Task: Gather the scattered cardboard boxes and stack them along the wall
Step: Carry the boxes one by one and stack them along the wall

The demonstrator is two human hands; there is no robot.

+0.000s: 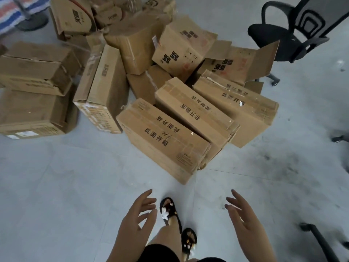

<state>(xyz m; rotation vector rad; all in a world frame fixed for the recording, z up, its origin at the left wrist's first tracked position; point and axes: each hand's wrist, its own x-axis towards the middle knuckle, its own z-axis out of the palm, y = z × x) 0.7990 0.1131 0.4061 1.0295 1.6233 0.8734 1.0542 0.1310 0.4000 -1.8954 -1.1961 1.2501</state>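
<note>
Looks like the reach-in step; left hand and right hand both spread wide, holding nothing, aimed at the nearest long box on the floor in front of the slippers. Next move probably needs a palm on each end of that box; the rest of the cardboard pile lies jumbled behind it, no wall in view.

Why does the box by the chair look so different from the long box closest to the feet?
The box by the chair has its flaps sticking up and open; the long box nearest the feet is closed. The long one lies tilted against its neighbour, low and stretched out, while the open one looks shorter and sits behind the pile. Their black printing differs too. Both are brown cardboard, and neither the left hand nor the right hand touches them.
</note>
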